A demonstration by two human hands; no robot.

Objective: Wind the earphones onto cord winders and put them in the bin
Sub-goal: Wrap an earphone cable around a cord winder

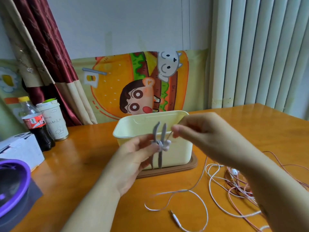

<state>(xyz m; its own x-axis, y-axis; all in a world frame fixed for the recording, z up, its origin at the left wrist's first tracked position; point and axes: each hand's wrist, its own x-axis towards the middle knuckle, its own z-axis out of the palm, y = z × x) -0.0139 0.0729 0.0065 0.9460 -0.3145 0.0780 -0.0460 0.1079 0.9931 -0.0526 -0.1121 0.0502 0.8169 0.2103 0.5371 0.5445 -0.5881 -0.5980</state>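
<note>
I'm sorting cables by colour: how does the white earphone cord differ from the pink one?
The white cord rises off the table toward the right hand; the pink cord lies flat on it. The white cord's plug shows; the pink cord's does not. Both are thin and loosely tangled.

We get bright, soft daylight, strongest by the blinds (259, 52) at right, with pale glare on the glossy surface (250, 121). Shadows are faint. Motion blur smears our right hand (205, 131), the winder (160, 158) and cord (177, 191); straight lines bow at the frame edges.
</note>
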